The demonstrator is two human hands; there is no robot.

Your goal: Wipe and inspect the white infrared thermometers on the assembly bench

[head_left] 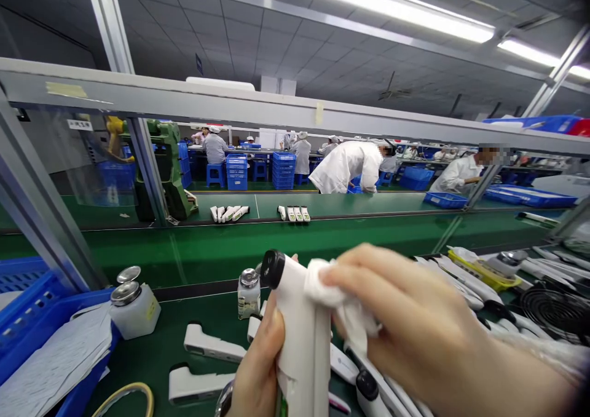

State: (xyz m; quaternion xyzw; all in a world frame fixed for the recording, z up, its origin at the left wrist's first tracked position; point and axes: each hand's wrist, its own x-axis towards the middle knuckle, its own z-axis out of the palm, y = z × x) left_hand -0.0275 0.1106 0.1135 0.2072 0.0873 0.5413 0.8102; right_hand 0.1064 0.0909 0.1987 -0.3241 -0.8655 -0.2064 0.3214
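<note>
My left hand (260, 358) is wrapped round a white plastic handheld device (302, 337) with a black round tip, held upright and slightly tilted above the bench. My right hand (410, 318) pinches a crumpled white cloth (322, 285), which touches the device's upper side. The right hand is a little blurred. Two similar white devices with black ends, one (214, 343) behind the other (198, 385), lie on the green bench left of my left hand. More lie under and behind my hands, partly hidden.
White pump-top bottles (136, 309) (249, 294) stand on the bench. A blue bin (99, 343) with papers is at left, a yellow tray (483, 269) at right among many white parts. Across the green conveyor (221, 245), several devices (295, 213) lie in rows. People in white work beyond.
</note>
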